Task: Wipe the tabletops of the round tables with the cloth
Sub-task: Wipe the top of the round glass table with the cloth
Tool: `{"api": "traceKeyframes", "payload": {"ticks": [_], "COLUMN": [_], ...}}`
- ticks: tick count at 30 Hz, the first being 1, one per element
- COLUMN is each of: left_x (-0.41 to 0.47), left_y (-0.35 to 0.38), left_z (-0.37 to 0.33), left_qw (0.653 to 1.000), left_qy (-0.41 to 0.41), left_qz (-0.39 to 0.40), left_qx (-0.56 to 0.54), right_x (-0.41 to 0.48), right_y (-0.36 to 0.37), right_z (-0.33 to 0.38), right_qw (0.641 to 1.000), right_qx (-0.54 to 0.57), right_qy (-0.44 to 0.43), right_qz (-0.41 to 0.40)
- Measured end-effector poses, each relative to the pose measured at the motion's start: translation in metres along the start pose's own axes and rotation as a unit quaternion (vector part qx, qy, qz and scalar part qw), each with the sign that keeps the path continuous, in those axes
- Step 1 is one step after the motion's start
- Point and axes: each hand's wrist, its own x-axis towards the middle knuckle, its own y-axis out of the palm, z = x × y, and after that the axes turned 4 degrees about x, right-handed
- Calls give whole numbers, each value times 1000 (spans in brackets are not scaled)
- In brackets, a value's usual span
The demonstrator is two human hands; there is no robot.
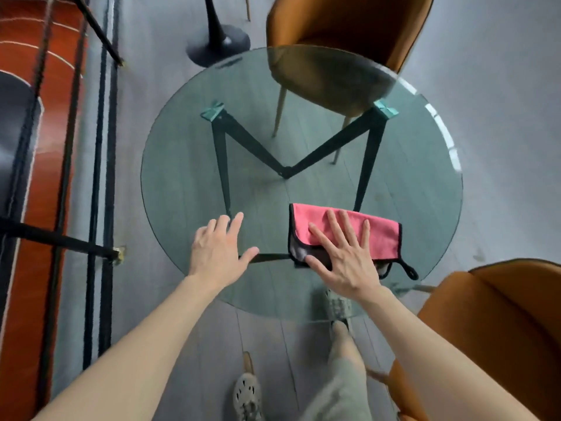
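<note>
Right hand [346, 259] flat, fingers spread, pressing the pink cloth [349, 235] on the near-right part of the round glass tabletop [188, 177]. Left hand [217, 247] open, resting near the front edge. Best wiped with even pressure, overlapping sweeps, cloth kept folded, far rim by the orange chair [349, 28] included.

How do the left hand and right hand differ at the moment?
The left hand lies on bare glass; the right hand presses on the pink cloth. The left hand's fingers sit closer together; the right hand's are spread wide. Both are open, palm down, on the near part of the round table.
</note>
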Motion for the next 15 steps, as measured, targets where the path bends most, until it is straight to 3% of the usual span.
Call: {"api": "traceKeyframes", "payload": {"ticks": [8,15], "left_x": [-28,-30], "left_y": [33,42], "left_z": [-1,6], "left_qw": [999,997], "left_qy": [0,21], "left_qz": [-49,-68], "left_qx": [-15,-30], "right_x": [-72,-60], "right_y": [22,18], "right_z": [78,63], "right_qw": [1000,999], "right_qx": [15,23], "right_qy": [17,34], "right_qz": [-18,-4]}}
